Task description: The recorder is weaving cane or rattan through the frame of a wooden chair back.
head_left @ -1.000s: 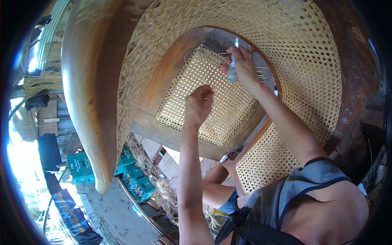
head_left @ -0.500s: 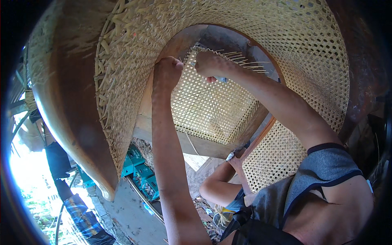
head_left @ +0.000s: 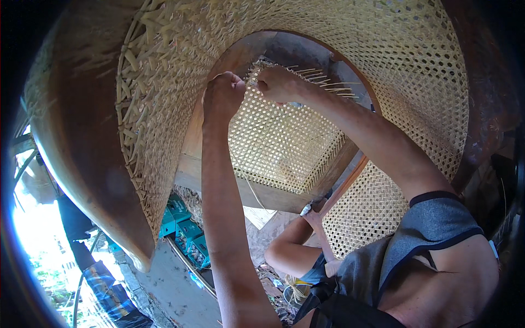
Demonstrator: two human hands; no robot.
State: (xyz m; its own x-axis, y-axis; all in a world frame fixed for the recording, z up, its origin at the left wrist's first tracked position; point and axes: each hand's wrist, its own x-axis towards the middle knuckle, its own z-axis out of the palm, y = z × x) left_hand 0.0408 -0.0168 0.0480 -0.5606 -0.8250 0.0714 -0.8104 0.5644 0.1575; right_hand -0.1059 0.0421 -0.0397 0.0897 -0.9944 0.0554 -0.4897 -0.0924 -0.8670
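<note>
Cane seat point(head_left: 287, 145) below hands point(head_left: 224, 95) point(head_left: 280, 85); left clenched, contents hidden; right grasps mostly hidden tool point(head_left: 296, 104).

At centre, the seat panel point(head_left: 284, 145) was pale straw, dotted with small holes; the backrest point(head_left: 407, 71) across the top showed yellowish lattice. The shadowed armrest point(head_left: 87, 131) at left seemed dark brown. Crates point(head_left: 198, 251) lower left were teal; the grey shirt point(head_left: 445, 218), lower right, had dark-blue trim.

Harsh daylight whites out the lower left, while the far right sits dim. Fisheye distortion curves edges toward black corners.
</note>
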